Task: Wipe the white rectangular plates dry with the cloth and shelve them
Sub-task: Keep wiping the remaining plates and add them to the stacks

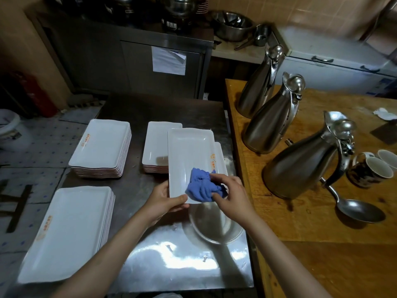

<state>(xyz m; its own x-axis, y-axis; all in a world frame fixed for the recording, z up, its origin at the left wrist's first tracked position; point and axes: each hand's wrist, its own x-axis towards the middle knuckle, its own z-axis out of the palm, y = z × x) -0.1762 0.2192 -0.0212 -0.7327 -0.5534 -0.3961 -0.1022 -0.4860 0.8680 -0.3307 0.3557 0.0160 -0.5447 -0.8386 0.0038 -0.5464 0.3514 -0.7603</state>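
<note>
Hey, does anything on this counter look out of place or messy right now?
One thing: a crumpled white wad lies loose on the wooden table, far right, behind the steel jugs. The plate stacks sit neatly.

We are in a commercial kitchen, likely a restaurant's back room. Our landmark is the steel worktable (184, 265): on it sit several stacks of identical white plates (101, 145) bearing a printed logo. Just to its right stands a wooden counter (300, 222) with three tall steel pitchers (272, 121), mugs (369, 171) and a ladle (356, 209). Behind the worktable is a steel cabinet (133, 61) topped with large pots, with a metal mixing bowl (234, 24) beside it against tiled walls.
</note>
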